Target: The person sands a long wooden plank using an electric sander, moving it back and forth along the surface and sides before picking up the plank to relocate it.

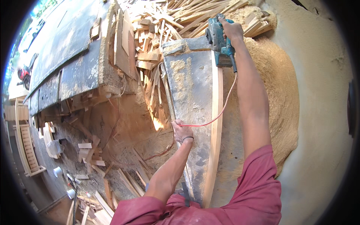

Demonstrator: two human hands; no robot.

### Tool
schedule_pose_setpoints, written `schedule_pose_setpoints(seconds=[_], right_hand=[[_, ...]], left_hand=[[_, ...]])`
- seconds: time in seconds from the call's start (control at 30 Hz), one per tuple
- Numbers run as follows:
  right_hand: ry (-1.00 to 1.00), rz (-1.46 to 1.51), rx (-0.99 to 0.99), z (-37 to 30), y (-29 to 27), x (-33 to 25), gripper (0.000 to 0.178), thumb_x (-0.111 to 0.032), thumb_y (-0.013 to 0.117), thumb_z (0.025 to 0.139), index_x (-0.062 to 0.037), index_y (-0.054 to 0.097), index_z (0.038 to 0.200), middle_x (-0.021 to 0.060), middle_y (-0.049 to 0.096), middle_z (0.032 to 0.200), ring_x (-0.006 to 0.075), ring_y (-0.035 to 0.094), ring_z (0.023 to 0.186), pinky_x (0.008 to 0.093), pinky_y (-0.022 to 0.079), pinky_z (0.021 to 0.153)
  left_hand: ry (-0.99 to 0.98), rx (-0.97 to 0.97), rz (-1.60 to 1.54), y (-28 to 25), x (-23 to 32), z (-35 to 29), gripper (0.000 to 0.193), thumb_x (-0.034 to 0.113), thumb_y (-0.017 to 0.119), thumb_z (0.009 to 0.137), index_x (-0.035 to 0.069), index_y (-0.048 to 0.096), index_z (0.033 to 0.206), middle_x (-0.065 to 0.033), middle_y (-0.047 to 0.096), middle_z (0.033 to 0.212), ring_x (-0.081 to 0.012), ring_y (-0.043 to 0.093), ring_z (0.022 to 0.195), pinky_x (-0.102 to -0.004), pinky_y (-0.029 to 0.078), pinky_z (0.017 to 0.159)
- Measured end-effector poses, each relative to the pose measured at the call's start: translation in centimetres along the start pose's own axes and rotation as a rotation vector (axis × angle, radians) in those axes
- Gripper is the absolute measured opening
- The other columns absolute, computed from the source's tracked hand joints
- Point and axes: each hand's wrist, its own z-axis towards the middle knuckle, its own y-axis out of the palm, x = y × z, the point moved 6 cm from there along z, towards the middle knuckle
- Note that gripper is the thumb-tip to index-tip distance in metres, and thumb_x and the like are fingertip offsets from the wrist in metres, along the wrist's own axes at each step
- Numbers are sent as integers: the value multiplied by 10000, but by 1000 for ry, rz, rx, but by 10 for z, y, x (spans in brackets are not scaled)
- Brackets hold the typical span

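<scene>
Counter (pixel 198 93), strip (pixel 216 123), planer (pixel 214 37), cord (pixel 198 125): I grip the last two.
The strip lies lengthwise on the counter, likely light and stiff, best taken by its sides. At the counter's far end, the planer sits over the strip; it looks heavy and hard-shelled, so its handle is the place to hold, and my right hand (pixel 233 30) is wrapped there. By the counter's left edge, my left hand (pixel 182 132) closes round the cord, which should be soft.

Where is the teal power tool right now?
In the head view, the teal power tool sits right of top centre, in the right hand, at the far end of the wooden strip.
</scene>
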Motion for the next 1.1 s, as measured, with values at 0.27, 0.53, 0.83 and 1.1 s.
schedule_pose_setpoints(seconds=[0.27,0.53,0.83,1.1], right_hand=[[44,4,-48,-28,8,6,493,-453,722,843,-1,638,668,86,601,607,168,589,510,335,484,474],[111,63,-35,-91,-9,22,428,-387,714,860,-33,607,644,67,564,559,174,561,458,340,465,447],[84,-119,-110,-207,-34,22,485,-436,689,867,32,628,754,130,633,587,219,639,507,379,532,540],[-40,-338,89,-293,-35,68,624,-509,689,830,113,682,880,285,701,824,348,716,657,412,593,681]], left_hand=[[57,13,18,-2,1,3,355,448,353,1007,147,518,1096,-192,685,1024,-429,652,965,-574,470,798],[19,-52,24,-6,5,-5,381,442,312,1015,153,521,1147,-165,705,1064,-405,668,1003,-548,481,842],[129,-83,-52,1,-6,6,465,477,290,1008,114,529,1173,-231,658,1127,-446,619,1100,-557,460,913],[257,-304,-302,47,-64,60,474,515,318,1018,110,558,1067,-105,608,869,-287,632,799,-454,506,694]])
